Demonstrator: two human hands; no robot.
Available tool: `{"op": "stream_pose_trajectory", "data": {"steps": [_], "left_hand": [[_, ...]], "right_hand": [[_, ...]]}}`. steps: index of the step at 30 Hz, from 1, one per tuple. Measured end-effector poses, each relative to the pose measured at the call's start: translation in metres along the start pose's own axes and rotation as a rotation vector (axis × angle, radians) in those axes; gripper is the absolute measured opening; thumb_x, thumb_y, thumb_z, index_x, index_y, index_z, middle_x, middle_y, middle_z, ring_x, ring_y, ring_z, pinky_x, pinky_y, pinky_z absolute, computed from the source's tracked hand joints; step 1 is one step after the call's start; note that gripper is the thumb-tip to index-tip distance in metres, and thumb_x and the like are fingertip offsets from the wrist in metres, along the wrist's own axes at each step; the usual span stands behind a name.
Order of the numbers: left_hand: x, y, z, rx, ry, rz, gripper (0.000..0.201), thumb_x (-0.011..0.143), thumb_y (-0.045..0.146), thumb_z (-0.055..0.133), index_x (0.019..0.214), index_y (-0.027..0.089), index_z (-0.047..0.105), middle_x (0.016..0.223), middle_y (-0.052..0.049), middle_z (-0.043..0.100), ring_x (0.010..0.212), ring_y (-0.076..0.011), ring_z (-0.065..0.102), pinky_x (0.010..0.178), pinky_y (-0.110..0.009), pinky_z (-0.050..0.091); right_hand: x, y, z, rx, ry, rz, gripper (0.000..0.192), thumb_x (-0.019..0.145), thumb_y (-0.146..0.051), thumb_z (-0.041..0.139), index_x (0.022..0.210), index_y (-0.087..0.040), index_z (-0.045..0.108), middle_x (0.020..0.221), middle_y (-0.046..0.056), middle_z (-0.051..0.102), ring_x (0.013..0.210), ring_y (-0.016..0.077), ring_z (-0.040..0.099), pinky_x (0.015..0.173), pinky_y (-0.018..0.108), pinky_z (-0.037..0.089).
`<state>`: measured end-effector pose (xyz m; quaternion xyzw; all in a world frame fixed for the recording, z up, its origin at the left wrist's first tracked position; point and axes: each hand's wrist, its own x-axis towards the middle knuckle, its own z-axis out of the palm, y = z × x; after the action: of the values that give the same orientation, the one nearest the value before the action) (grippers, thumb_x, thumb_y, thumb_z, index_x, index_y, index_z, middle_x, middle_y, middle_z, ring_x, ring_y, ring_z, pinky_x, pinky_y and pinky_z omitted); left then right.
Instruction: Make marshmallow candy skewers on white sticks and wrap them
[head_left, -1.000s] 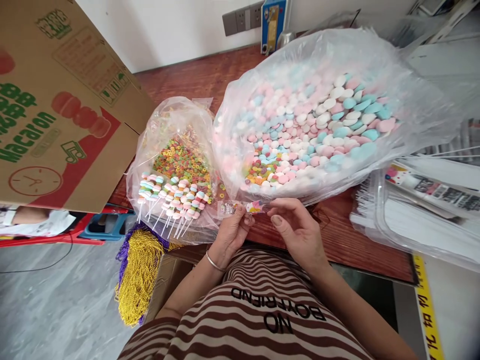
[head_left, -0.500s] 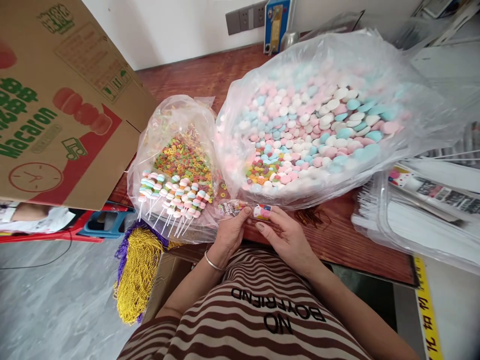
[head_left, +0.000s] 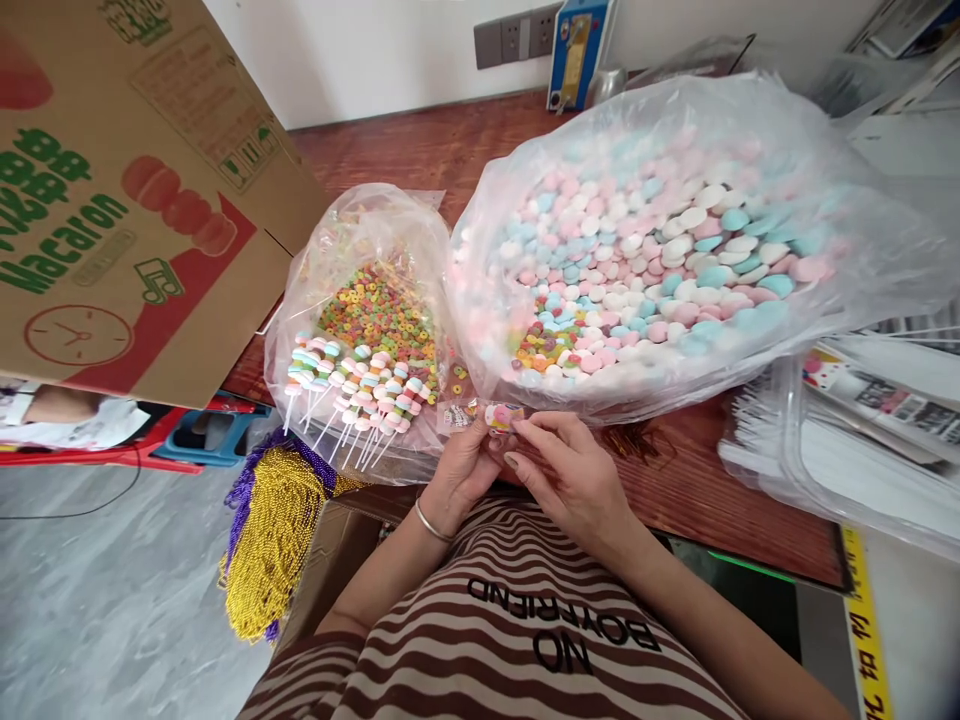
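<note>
My left hand (head_left: 463, 463) pinches a small clear plastic packet (head_left: 502, 416) printed with a colourful picture and lettering. My right hand (head_left: 576, 478) has its fingertips closed on the packet's right end. Just left of the hands, several candy skewers (head_left: 371, 392) on white sticks rest on a clear bag (head_left: 375, 215) of small ring-shaped gummies (head_left: 379, 310). Behind my right hand lies a large clear bag (head_left: 540, 180) full of pink, white and blue candy discs (head_left: 660, 270), with some ring gummies in its near left corner. Whether anything is inside the packet cannot be made out.
A big Macaron cardboard box (head_left: 172, 290) stands at the left. White sticks (head_left: 757, 425) in clear plastic and a stack of printed packets (head_left: 885, 405) lie at the right of the wooden table (head_left: 720, 500). Gold bead strings (head_left: 274, 540) hang below the near edge.
The packet has turned between my fingers, and my right fingertips have shifted along its edge. The whole view has moved slightly; the bags and skewers lie as before.
</note>
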<state>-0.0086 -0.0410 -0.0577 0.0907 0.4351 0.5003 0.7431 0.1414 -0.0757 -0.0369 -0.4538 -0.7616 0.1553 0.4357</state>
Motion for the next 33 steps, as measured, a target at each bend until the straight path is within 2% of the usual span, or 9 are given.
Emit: {"op": "stream_pose_trajectory", "data": {"steps": [7,12,14,18,23,26,29,31,33], "left_hand": [[-0.004,0.011,0.003,-0.168,0.015,-0.105,0.041,0.084,0.021,0.078,0.059,0.017,0.045,0.053,0.009,0.028,0.049,-0.0053,0.028,0.05,-0.019,0.034],[-0.024,0.042,-0.033,-0.316,-0.08,0.142,0.045,0.081,0.019,0.082,0.061,0.018,0.042,0.058,0.008,0.03,0.049,-0.0044,0.028,0.048,-0.018,0.031],[-0.04,0.061,-0.059,-0.367,-0.088,0.307,0.045,0.078,0.02,0.084,0.062,0.018,0.042,0.059,0.008,0.031,0.049,-0.0043,0.029,0.048,-0.017,0.031],[-0.074,0.09,-0.112,-0.435,0.006,0.608,0.042,0.075,0.015,0.086,0.068,0.018,0.045,0.061,0.009,0.032,0.048,-0.0034,0.029,0.047,-0.015,0.033],[-0.091,0.094,-0.155,-0.493,0.117,0.72,0.041,0.08,0.014,0.082,0.069,0.018,0.043,0.062,0.008,0.032,0.049,-0.0036,0.031,0.049,-0.015,0.035],[-0.089,0.09,-0.168,-0.505,0.143,0.692,0.04,0.083,0.018,0.081,0.069,0.018,0.044,0.063,0.008,0.032,0.05,-0.004,0.032,0.049,-0.015,0.034],[-0.085,0.091,-0.175,-0.504,0.155,0.665,0.043,0.08,0.019,0.084,0.068,0.018,0.042,0.063,0.007,0.03,0.051,-0.0039,0.032,0.05,-0.015,0.034],[-0.083,0.093,-0.177,-0.497,0.164,0.664,0.044,0.08,0.02,0.084,0.068,0.018,0.042,0.064,0.007,0.028,0.051,-0.0042,0.031,0.05,-0.015,0.033],[-0.08,0.097,-0.176,-0.494,0.171,0.666,0.043,0.082,0.022,0.082,0.068,0.018,0.042,0.063,0.007,0.027,0.05,-0.0046,0.03,0.05,-0.015,0.033]], "right_hand": [[0.012,-0.016,-0.003,0.08,0.013,0.005,0.025,0.097,-0.024,0.062,0.121,-0.024,0.07,0.126,0.013,0.067,0.115,0.0272,0.067,0.097,0.045,0.058],[0.027,-0.014,0.012,0.17,0.04,0.054,0.022,0.099,-0.021,0.059,0.118,-0.024,0.069,0.119,0.011,0.069,0.112,0.0251,0.067,0.097,0.042,0.056],[0.04,-0.013,0.032,0.197,-0.063,0.024,0.02,0.1,-0.021,0.056,0.114,-0.023,0.069,0.113,0.011,0.07,0.108,0.0243,0.067,0.095,0.04,0.056],[0.079,-0.031,0.093,0.124,-0.475,-0.108,0.02,0.099,-0.018,0.052,0.105,-0.017,0.071,0.107,0.012,0.072,0.103,0.0254,0.067,0.092,0.039,0.053],[0.131,-0.076,0.18,-0.06,-0.804,-0.15,0.026,0.102,-0.018,0.045,0.105,-0.015,0.071,0.111,0.015,0.072,0.107,0.027,0.067,0.089,0.036,0.049],[0.149,-0.096,0.228,-0.05,-0.894,-0.121,0.027,0.103,-0.018,0.044,0.113,-0.015,0.068,0.113,0.015,0.074,0.105,0.0263,0.068,0.086,0.033,0.047],[0.156,-0.105,0.262,-0.033,-0.914,-0.063,0.026,0.104,-0.025,0.047,0.11,-0.012,0.069,0.108,0.017,0.076,0.1,0.0266,0.07,0.081,0.032,0.047],[0.156,-0.104,0.27,-0.016,-0.899,-0.001,0.029,0.104,-0.03,0.046,0.104,-0.012,0.069,0.104,0.017,0.076,0.096,0.0264,0.07,0.079,0.032,0.047],[0.152,-0.098,0.264,0.006,-0.861,0.067,0.032,0.105,-0.031,0.043,0.101,-0.013,0.069,0.101,0.016,0.076,0.092,0.0255,0.07,0.078,0.032,0.047]]}}
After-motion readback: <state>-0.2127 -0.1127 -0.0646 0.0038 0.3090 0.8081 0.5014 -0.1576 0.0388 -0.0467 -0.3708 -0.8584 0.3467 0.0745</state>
